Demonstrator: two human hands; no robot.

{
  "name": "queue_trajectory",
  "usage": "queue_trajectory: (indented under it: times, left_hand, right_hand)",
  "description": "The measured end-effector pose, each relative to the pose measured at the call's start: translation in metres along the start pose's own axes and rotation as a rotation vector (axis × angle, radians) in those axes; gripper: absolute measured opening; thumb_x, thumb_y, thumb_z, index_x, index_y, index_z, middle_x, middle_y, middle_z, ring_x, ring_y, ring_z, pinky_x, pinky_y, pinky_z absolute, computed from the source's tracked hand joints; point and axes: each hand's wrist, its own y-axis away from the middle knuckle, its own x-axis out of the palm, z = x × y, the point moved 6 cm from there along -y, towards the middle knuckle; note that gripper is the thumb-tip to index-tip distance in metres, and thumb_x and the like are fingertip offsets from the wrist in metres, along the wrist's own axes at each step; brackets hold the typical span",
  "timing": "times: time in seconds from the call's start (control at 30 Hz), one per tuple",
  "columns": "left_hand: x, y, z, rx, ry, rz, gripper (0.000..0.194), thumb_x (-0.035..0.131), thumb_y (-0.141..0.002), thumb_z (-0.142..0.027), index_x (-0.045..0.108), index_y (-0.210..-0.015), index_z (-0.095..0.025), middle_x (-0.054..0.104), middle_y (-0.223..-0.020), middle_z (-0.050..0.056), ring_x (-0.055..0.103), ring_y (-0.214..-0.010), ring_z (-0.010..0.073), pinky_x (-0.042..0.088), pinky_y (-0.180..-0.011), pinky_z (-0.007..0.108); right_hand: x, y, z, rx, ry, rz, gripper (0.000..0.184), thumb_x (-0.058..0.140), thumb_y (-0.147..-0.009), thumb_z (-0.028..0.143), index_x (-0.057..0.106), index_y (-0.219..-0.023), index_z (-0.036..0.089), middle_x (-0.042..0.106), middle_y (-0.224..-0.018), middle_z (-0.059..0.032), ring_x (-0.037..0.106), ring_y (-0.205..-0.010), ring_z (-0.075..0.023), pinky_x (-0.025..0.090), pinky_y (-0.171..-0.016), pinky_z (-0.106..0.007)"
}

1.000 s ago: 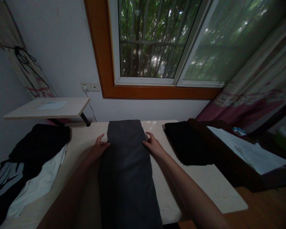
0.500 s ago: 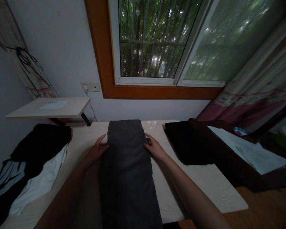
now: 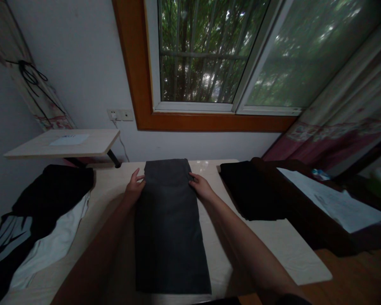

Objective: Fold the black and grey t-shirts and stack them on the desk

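Observation:
A pair of dark grey trousers (image 3: 169, 228), folded into a long strip, lies lengthwise on the pale wooden table (image 3: 222, 271). My left hand (image 3: 135, 186) holds its left edge near the far end, with the index finger lifted outward and the thumb at the cloth. On the opposite edge, at about the same height, my right hand (image 3: 201, 186) pinches the fabric between thumb and fingers. Some fingertips are hidden by the cloth. The near hem lies close to the table's front edge.
At left, black clothing (image 3: 57, 190) with grey-white parts lies over a white garment (image 3: 57, 250). A small raised shelf (image 3: 98, 148) stands behind it. Folded black cloth (image 3: 250, 190) sits at right, beside dark furniture bearing a white sheet (image 3: 333, 203). A window (image 3: 209, 63) is ahead.
Both hands have moved slightly forward and inward along the trousers' edges. The near end has drawn up into view, and the cloth lies smoother and straighter.

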Motion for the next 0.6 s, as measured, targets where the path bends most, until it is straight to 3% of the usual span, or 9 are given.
queue_trajectory:
  times: [0.13,0.27,0.37,0.5,0.6]
  left_hand:
    - [-0.003,0.006,0.005,-0.007,-0.004,-0.004,0.078,0.067,-0.086,-0.036,0.033,-0.154,-0.021,0.061,-0.137,0.016,0.070,-0.086,0.0158,0.055,-0.077,0.028]
    - [-0.012,0.030,0.002,-0.047,-0.124,0.024,0.086,0.073,-0.082,-0.043,0.032,-0.155,-0.023,0.065,-0.126,0.014,0.071,-0.081,0.0176,0.057,-0.074,0.032]
    - [-0.016,0.055,-0.007,-0.048,-0.165,0.141,0.094,0.075,-0.079,-0.042,0.026,-0.158,-0.021,0.070,-0.116,0.012,0.073,-0.090,0.0241,0.058,-0.082,0.039]
    - [-0.019,0.087,-0.020,-0.069,-0.046,0.327,0.098,0.079,-0.074,-0.038,0.029,-0.157,-0.023,0.070,-0.127,0.013,0.070,-0.112,0.0322,0.057,-0.094,0.047]
    - [-0.023,0.102,-0.021,-0.120,-0.002,0.408,0.101,0.079,-0.073,-0.041,0.027,-0.158,-0.023,0.071,-0.126,0.014,0.070,-0.112,0.0341,0.058,-0.092,0.049]
  right_hand:
    - [-0.003,0.004,0.005,0.010,-0.012,0.006,0.062,0.067,-0.080,0.020,0.057,-0.141,0.025,0.072,-0.121,-0.0082,0.068,-0.110,-0.0243,0.054,-0.097,-0.042]
    - [-0.002,0.021,-0.002,0.067,-0.019,0.063,0.065,0.066,-0.082,0.024,0.050,-0.145,0.026,0.074,-0.105,-0.0052,0.071,-0.094,-0.0223,0.057,-0.086,-0.038]
    - [-0.002,0.039,-0.006,0.082,0.015,0.127,0.069,0.067,-0.083,0.025,0.044,-0.148,0.025,0.074,-0.095,-0.0027,0.071,-0.087,-0.0213,0.055,-0.079,-0.034]
    - [-0.004,0.063,-0.004,0.062,0.081,0.184,0.069,0.066,-0.085,0.028,0.041,-0.150,0.027,0.073,-0.088,-0.0004,0.069,-0.080,-0.0205,0.051,-0.072,-0.030]
    - [-0.009,0.076,0.002,0.050,0.215,0.166,0.064,0.066,-0.087,0.030,0.045,-0.147,0.027,0.070,-0.082,0.0005,0.066,-0.075,-0.0201,0.047,-0.069,-0.028]
